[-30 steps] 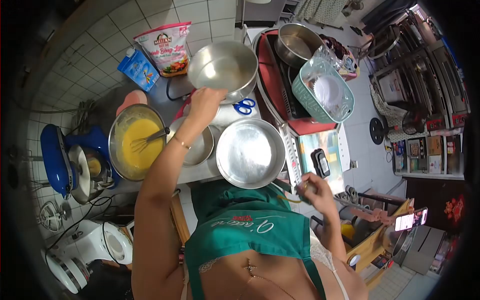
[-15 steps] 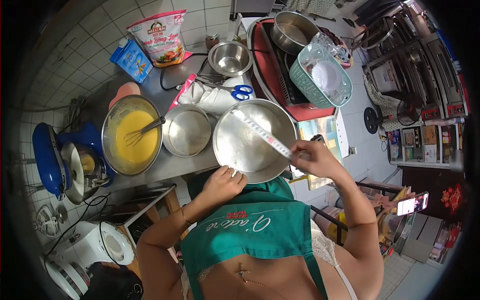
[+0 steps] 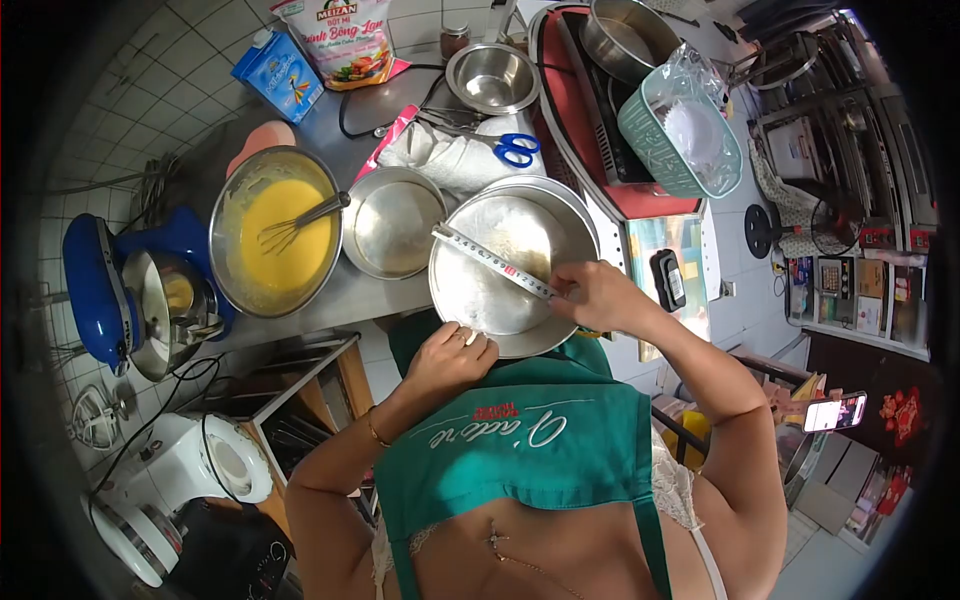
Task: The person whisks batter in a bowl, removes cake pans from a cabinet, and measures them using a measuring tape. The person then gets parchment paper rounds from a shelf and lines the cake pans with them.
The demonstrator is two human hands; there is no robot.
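A wide round metal pan is tilted toward me at the counter's front edge. The fingers of my left hand are curled over its near-left rim. My right hand pinches a white tape measure near the pan's right side. The strip runs diagonally across the pan, its metal end tip at the far-left rim. A smaller round cake pan stands just left of the wide one. Farther left, a metal bowl of yellow batter has a whisk resting in it.
Blue-handled scissors and a small steel bowl are behind the pans. A blue stand mixer stands at far left; a teal basket sits at back right. A carton and a flour bag stand at the back.
The tape strip now lies lower across the pan, with its end at the far-left rim. My right hand has moved left and slightly up, toward the pan. The view has shifted slightly.
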